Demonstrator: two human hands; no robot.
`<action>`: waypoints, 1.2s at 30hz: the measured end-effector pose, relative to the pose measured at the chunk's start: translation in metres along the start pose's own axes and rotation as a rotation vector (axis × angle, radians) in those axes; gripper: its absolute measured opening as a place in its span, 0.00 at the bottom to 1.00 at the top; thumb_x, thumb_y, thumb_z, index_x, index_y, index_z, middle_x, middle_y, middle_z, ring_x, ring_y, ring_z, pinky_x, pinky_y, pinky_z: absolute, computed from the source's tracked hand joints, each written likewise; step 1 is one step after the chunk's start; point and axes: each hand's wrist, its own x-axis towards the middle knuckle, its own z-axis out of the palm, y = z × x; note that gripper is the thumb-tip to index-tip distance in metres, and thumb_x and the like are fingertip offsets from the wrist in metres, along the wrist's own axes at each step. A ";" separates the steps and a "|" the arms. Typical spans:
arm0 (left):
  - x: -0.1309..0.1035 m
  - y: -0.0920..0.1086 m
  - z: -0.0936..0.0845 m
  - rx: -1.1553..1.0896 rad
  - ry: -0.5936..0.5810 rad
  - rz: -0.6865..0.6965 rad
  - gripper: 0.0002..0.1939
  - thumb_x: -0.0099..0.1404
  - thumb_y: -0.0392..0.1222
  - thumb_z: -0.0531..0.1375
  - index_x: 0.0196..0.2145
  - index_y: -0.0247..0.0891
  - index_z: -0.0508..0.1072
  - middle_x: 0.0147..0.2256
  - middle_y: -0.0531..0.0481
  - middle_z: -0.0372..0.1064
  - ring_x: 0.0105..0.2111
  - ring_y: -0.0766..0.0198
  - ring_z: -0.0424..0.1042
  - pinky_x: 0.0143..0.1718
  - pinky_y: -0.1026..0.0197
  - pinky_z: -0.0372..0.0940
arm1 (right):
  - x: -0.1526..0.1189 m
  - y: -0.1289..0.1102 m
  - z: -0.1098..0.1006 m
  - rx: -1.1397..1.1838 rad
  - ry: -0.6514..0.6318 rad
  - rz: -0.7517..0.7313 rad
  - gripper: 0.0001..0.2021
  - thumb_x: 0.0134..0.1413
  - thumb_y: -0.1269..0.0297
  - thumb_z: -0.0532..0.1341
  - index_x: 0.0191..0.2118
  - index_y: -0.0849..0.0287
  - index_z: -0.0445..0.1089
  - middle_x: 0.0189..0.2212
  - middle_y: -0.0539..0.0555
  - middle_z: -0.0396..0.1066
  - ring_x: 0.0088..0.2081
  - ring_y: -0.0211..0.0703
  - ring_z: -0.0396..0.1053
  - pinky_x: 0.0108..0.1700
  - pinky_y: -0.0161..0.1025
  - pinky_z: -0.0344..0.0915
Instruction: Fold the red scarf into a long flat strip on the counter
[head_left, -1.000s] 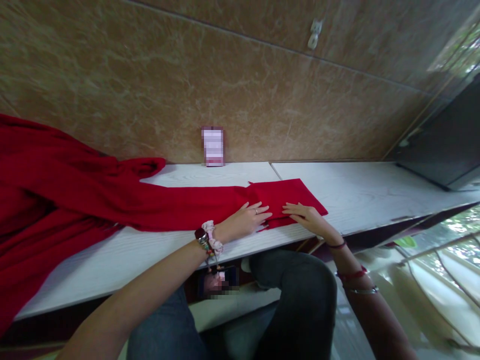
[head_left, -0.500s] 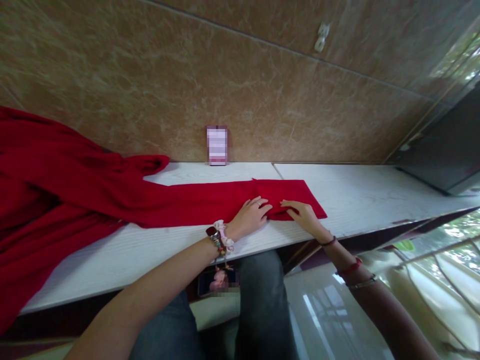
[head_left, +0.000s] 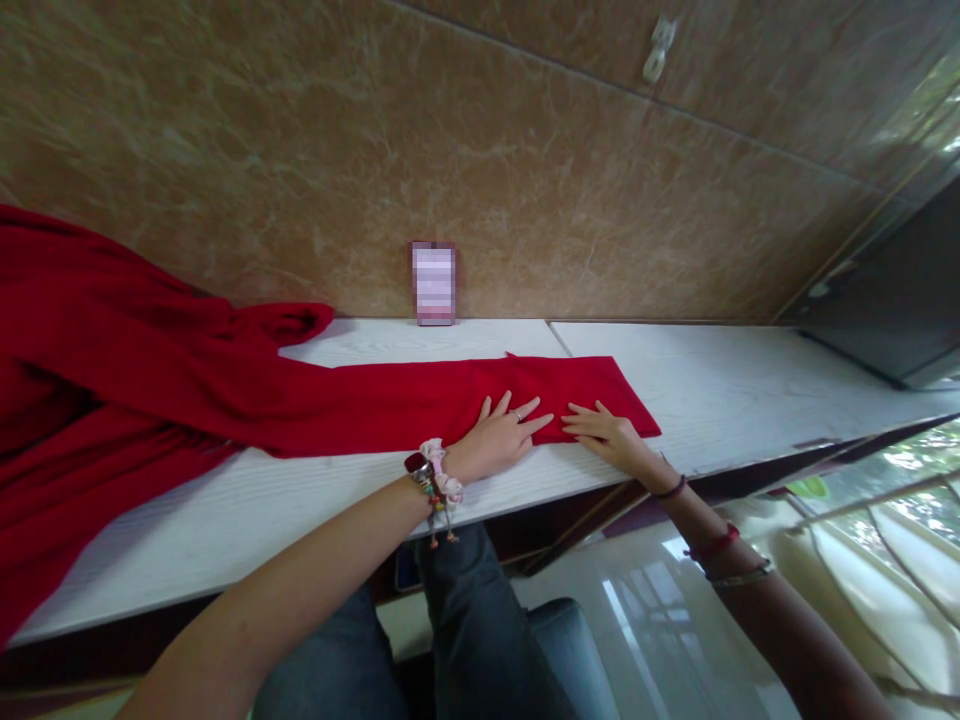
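Note:
A long strip of red cloth (head_left: 405,405) lies flat along the white tabletop (head_left: 720,390), its slanted end at the right. Leftward it runs into a big heap of the same red fabric, bunched and hanging over the front edge. My left hand (head_left: 506,430) rests on the strip with fingers spread, a ring on one of them. To its right, my right hand (head_left: 607,435) lies on the cloth near the slanted end, fingers stretched out. Neither hand grips the fabric.
A phone (head_left: 434,285) with a blurred screen leans against the brown marbled wall (head_left: 300,170) behind the table. A dark box-like object (head_left: 885,290) stands at the far right. My legs (head_left: 472,620) are below the table's front edge.
The fingers of both hands have spread out flat on the cloth; earlier they were more curled. My leg under the table has shifted left, and the view has tilted slightly.

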 end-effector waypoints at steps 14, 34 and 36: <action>-0.005 0.006 -0.004 0.043 0.017 -0.068 0.25 0.69 0.42 0.48 0.62 0.44 0.53 0.64 0.43 0.45 0.63 0.43 0.46 0.57 0.37 0.51 | -0.001 0.000 0.002 -0.048 -0.007 -0.048 0.16 0.57 0.73 0.52 0.45 0.54 0.73 0.48 0.56 0.72 0.55 0.49 0.64 0.59 0.63 0.51; -0.004 0.002 0.002 0.064 0.075 -0.014 0.26 0.69 0.44 0.48 0.60 0.28 0.54 0.62 0.35 0.49 0.61 0.56 0.54 0.60 0.54 0.51 | -0.002 -0.002 0.000 -0.091 0.004 -0.066 0.20 0.58 0.72 0.50 0.54 0.58 0.68 0.56 0.58 0.65 0.58 0.45 0.60 0.60 0.51 0.58; -0.004 0.002 0.001 0.071 0.069 -0.007 0.25 0.70 0.43 0.47 0.60 0.28 0.55 0.62 0.35 0.49 0.61 0.55 0.53 0.59 0.53 0.51 | 0.000 -0.002 0.000 -0.086 0.042 -0.015 0.20 0.57 0.72 0.51 0.54 0.56 0.68 0.56 0.57 0.65 0.58 0.46 0.60 0.60 0.52 0.58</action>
